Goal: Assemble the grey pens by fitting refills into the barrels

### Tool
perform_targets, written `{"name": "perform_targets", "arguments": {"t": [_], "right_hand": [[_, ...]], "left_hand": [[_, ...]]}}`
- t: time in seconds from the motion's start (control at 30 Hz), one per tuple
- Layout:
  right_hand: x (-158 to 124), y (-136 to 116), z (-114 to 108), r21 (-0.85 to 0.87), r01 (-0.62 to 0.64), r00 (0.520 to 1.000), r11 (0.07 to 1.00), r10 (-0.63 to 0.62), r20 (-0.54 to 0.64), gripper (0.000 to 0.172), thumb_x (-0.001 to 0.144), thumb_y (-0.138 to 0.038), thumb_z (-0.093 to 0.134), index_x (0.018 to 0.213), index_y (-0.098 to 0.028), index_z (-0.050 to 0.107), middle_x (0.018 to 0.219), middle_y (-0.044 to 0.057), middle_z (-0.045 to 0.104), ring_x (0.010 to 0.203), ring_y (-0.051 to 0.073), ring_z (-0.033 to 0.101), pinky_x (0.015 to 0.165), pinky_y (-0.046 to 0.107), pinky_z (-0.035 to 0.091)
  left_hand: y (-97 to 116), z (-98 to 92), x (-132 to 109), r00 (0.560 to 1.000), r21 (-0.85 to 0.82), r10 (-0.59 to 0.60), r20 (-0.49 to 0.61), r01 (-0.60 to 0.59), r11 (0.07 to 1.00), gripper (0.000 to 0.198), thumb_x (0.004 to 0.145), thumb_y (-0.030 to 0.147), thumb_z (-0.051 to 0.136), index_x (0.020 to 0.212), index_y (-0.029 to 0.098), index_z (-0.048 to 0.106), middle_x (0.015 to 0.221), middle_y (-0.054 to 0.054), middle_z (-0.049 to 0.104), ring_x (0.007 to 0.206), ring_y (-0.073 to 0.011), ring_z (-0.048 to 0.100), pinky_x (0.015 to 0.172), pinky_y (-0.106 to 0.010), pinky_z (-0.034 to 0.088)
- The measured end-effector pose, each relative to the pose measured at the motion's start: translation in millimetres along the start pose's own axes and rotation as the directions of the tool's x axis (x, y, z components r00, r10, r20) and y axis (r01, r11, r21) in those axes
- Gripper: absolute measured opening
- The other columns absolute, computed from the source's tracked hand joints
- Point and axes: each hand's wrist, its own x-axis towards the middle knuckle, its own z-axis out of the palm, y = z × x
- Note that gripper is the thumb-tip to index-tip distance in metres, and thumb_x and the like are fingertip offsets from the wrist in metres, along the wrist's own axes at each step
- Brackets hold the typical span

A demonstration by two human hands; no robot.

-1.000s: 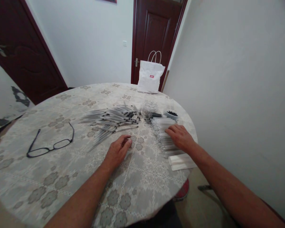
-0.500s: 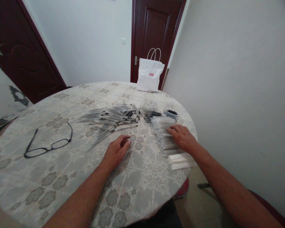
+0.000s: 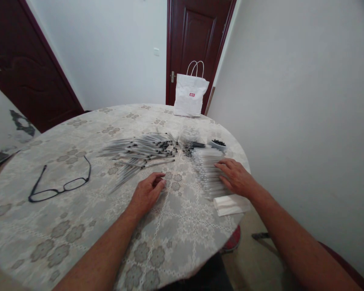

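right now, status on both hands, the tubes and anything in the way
Left hand half curled, nothing visible in its grip. Right hand at the tubes, fingers spread. Tubes side by side. White bundle close by right hand.

Room of a home, round table under flower-patterned cloth, panelled dark-red door behind the table, pale wall to its right.

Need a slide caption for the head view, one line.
Right hand at the translucent rods, left hand near the dark-tipped sticks, eyeglasses farther left on patterned tablecloth.
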Motion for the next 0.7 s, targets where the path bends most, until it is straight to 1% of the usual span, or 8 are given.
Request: {"name": "perform_targets", "arguments": {"t": [0.1,0.2,0.37,0.57,0.67,0.7], "right_hand": [[-3.5,3.4,1.9,0.017,0.010,1.000,1.000,-0.010,-0.012,0.042,0.096,-0.026,0.054,0.136,-0.016,0.059,0.135,0.017,0.057,0.129,0.029,0.049,0.111,0.046,0.040],[-8.4,6.7,10.3,0.039,0.010,0.999,0.999,-0.009,-0.041,0.039,0.096,-0.026,0.054,0.134,-0.018,0.060,0.134,0.017,0.058,0.128,0.030,0.051,0.109,0.048,0.042],[-17.2,5.5,21.8,0.078,-0.012,0.995,0.997,0.020,-0.099,0.039,0.097,-0.026,0.052,0.134,-0.016,0.059,0.134,0.017,0.058,0.128,0.029,0.050,0.112,0.049,0.040],[-24.7,1.2,25.6,0.139,-0.076,0.982,0.987,0.099,-0.161,0.039,0.098,-0.025,0.049,0.135,-0.016,0.059,0.135,0.018,0.058,0.130,0.030,0.050,0.110,0.051,0.042],[-27.2,3.3,27.7,0.145,-0.059,0.972,0.988,0.090,-0.215,0.039,0.097,-0.025,0.051,0.133,-0.016,0.060,0.132,0.017,0.059,0.127,0.031,0.053,0.108,0.052,0.045],[-27.9,3.9,28.2,0.144,-0.048,0.970,0.988,0.081,-0.231,0.038,0.096,-0.024,0.052,0.132,-0.016,0.061,0.131,0.017,0.060,0.126,0.031,0.053,0.107,0.052,0.045]], "left_hand": [[-0.8,0.4,-1.1,1.000,0.016,0.019,-0.002,-0.019,1.000,0.039,0.088,0.047,0.060,0.115,0.021,0.071,0.093,-0.006,0.076,0.082,-0.0216,0.070,0.079,-0.033,0.053],[-2.0,1.2,-1.7,1.000,0.030,0.030,-0.001,-0.030,0.999,0.037,0.089,0.045,0.059,0.115,0.020,0.070,0.091,-0.005,0.075,0.082,-0.0213,0.069,0.078,-0.033,0.053],[-0.6,1.2,-1.2,1.000,0.048,0.023,-0.004,-0.023,0.999,0.036,0.090,0.044,0.058,0.115,0.020,0.070,0.090,-0.005,0.074,0.082,-0.0210,0.069,0.078,-0.032,0.051],[-1.6,0.2,0.9,1.000,0.064,0.024,0.000,-0.024,0.998,0.037,0.090,0.045,0.058,0.115,0.020,0.070,0.093,-0.005,0.076,0.082,-0.0212,0.070,0.079,-0.032,0.052],[-4.4,1.2,1.2,0.999,0.081,0.033,0.009,-0.034,0.996,0.037,0.092,0.045,0.057,0.116,0.020,0.070,0.094,-0.004,0.077,0.083,-0.0209,0.071,0.079,-0.032,0.052],[-5.3,1.0,1.3,0.999,0.092,0.045,-0.005,-0.044,0.995,0.036,0.092,0.045,0.056,0.115,0.021,0.070,0.094,-0.004,0.077,0.084,-0.0207,0.071,0.080,-0.031,0.053]]}}
